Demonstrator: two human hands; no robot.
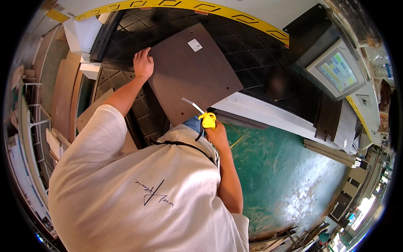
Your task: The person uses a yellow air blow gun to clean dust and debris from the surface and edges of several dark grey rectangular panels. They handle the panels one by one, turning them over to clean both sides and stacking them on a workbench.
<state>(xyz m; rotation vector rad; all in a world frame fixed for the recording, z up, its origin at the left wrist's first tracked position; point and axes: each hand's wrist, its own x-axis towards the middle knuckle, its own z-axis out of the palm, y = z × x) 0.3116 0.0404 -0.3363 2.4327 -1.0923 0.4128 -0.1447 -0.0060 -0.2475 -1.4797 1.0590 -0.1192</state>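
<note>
A dark brown rectangular panel (189, 71) lies tilted across the black machine bed in front of me. It has small dark holes near its corners and a white label (194, 45) close to its far corner. My left hand (144, 64) grips the panel's left edge, fingers curled over it. Low at my waist, my right hand (215, 133) is wrapped round a yellow air blow gun (208, 120). The gun's pale, thin nozzle points up and left, over the panel's near part. Part of the gun's grip is hidden by my fingers.
A yellow-marked machine beam (168, 4) arches over the black tiled bed (252, 54). A control screen (337, 72) stands at the right. Brown strips (325, 122) rest at the bed's right end. Boards (65, 92) lean at the left, beside a white rack (35, 109). The floor (268, 159) is green.
</note>
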